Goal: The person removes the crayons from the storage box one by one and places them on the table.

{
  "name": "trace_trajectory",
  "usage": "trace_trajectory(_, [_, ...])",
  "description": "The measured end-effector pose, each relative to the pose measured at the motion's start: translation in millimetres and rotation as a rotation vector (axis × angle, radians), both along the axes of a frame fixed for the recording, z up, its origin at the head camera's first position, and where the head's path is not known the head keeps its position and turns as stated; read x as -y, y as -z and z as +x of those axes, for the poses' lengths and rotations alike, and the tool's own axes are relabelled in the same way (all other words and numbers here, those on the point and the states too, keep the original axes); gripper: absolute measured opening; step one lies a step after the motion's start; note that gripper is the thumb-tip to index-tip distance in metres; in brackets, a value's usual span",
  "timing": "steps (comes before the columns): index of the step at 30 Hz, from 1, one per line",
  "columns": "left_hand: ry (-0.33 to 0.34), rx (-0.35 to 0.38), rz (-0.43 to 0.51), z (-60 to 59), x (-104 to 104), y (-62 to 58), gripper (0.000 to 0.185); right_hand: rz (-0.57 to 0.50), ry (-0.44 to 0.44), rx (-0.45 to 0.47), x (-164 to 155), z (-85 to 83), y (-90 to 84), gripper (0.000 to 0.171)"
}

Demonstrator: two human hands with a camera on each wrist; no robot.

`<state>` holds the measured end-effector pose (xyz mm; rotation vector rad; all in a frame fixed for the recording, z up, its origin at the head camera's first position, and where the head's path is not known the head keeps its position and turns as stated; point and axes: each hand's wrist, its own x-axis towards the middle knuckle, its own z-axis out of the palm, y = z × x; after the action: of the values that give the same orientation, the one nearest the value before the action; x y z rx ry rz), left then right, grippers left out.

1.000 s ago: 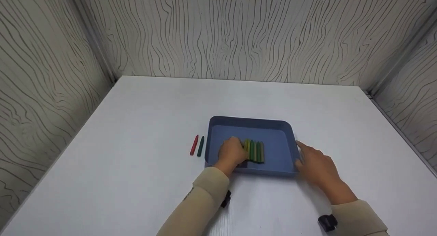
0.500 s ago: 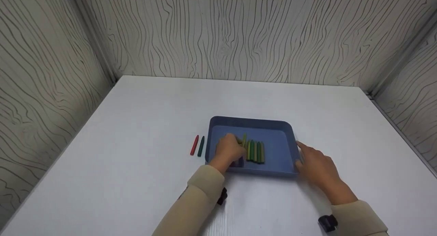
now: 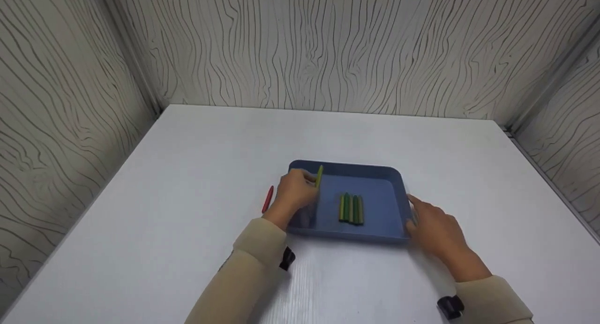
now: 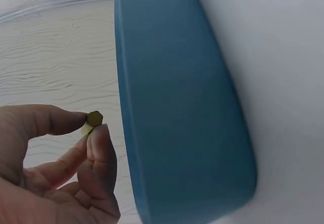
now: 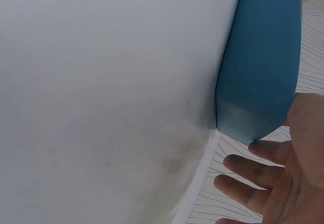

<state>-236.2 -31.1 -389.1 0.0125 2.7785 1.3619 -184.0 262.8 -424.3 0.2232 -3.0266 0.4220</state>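
My left hand [image 3: 296,189] pinches a yellow-green crayon [image 3: 319,176] between thumb and fingertips, raised over the left part of a blue tray [image 3: 349,236]. In the left wrist view the six-sided end of that crayon [image 4: 94,118] faces the camera, beside the tray's outer wall [image 4: 172,107]. Inside the tray, several green and yellowish crayons [image 3: 351,209] lie side by side in a row. At the tray's right side rests my right hand [image 3: 436,228]; the right wrist view shows its fingers [image 5: 253,172] extended and spread, with the index fingertip at the tray's corner.
Left of the tray a red crayon [image 3: 267,199] lies on the white table [image 3: 197,174]; the dark green one beside it is hidden behind my left hand. Wood-patterned panels [image 3: 309,47] stand around the table's back and sides.
My left hand has drawn the yellow-green crayon out of the row, lifted it and carried it leftward. The right hand has stayed at the tray's right side.
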Motion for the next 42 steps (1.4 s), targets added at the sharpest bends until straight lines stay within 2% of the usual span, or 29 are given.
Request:
trace_trajectory(8, [-0.043, 0.012, -0.004, -0.6, 28, -9.2, 0.030, -0.013, 0.016, 0.023, 1, 0.0, 0.4, 0.055])
trace_trajectory(14, [-0.079, 0.040, -0.001, 0.2, 49, -8.3, 0.030, -0.006, 0.013, 0.021, 0, 0.7, -0.5, 0.055])
trace_trajectory(20, [-0.096, 0.034, -0.018, 0.3, 72, 0.2, 0.029, -0.004, 0.014, 0.022, 1, 1.3, -0.9, 0.056])
trace_trajectory(31, [-0.133, 0.109, -0.082, 0.6, 101, 16.9, 0.031, -0.002, 0.009, 0.010, 1, 1.4, -1.2, 0.055])
trace_trajectory(42, [-0.129, 0.187, -0.089, 4.2, 112, 28.1, 0.031, 0.001, 0.014, 0.022, 2, 1.3, -1.4, 0.055])
